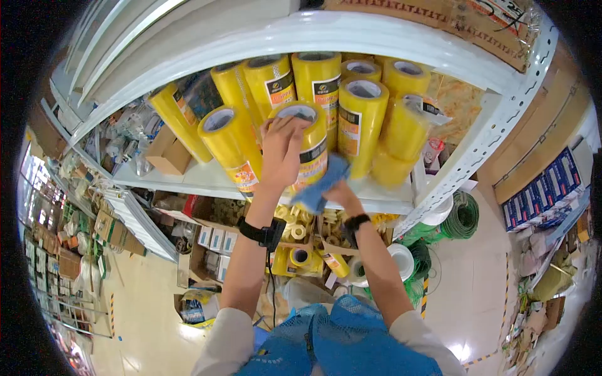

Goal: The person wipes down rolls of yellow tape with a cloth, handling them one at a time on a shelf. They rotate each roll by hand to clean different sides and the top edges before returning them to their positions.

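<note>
A stack of yellow packing tape [311,153] stands at the front edge of the shelf, with a black, white and orange label on its side. My left hand [283,145] grips it from the left, the fingers curled over its top rim. In my right hand [343,194] is a blue cloth [326,183], bunched against the lower right side of that stack. Close to my left hand a second tape stack [229,144] leans slightly. Another tall tape stack [359,128] stands to the right, above the cloth.
More yellow tape rolls line the white shelf [207,187]. Its perforated upright [464,150] stands on the right. Below are open cartons of tape and small boxes [216,241]. Coiled green wire [461,216] lies at lower right. A carton [439,22] sits on the shelf above.
</note>
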A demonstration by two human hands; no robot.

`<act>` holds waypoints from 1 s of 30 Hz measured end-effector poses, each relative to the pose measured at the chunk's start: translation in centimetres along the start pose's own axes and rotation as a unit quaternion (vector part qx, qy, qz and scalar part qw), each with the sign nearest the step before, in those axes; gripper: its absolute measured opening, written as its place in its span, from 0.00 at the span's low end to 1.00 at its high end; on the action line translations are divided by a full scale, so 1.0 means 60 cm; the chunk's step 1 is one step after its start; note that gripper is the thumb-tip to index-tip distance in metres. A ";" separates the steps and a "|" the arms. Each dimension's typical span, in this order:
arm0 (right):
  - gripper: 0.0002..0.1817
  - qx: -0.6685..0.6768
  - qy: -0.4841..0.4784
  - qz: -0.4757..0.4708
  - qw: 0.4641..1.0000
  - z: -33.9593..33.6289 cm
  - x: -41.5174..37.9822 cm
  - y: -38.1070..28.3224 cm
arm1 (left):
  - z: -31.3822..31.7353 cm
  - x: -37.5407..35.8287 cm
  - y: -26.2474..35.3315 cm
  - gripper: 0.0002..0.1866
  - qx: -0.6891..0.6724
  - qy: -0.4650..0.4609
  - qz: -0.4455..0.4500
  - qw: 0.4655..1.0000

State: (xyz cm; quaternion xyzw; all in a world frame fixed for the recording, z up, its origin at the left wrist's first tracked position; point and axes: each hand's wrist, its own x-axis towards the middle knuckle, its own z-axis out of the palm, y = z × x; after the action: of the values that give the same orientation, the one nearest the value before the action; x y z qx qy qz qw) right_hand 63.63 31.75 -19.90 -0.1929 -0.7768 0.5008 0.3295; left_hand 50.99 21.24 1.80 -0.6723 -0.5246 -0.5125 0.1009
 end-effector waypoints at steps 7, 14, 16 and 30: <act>0.46 -0.287 0.137 -0.121 0.940 0.038 -0.052 0.015 | -0.007 0.002 -0.013 0.15 0.002 -0.010 0.044 0.999; 0.48 0.068 0.178 -0.178 0.966 -0.002 0.043 -0.119 | -0.007 -0.002 -0.011 0.14 -0.022 -0.007 0.048 0.999; 0.43 0.084 0.166 -0.149 0.971 -0.026 0.085 -0.168 | -0.006 -0.002 -0.010 0.14 -0.001 -0.004 0.036 0.999; 0.44 -0.137 -0.007 0.003 0.991 -0.002 -0.009 -0.008 | -0.013 -0.003 -0.003 0.12 0.029 -0.019 0.026 0.999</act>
State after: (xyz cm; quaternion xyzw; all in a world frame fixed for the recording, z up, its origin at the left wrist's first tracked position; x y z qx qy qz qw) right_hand 64.10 31.26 -19.62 -0.2352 -0.8396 0.3920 0.2934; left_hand 50.41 20.70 1.92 -0.6922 -0.5229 -0.4818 0.1238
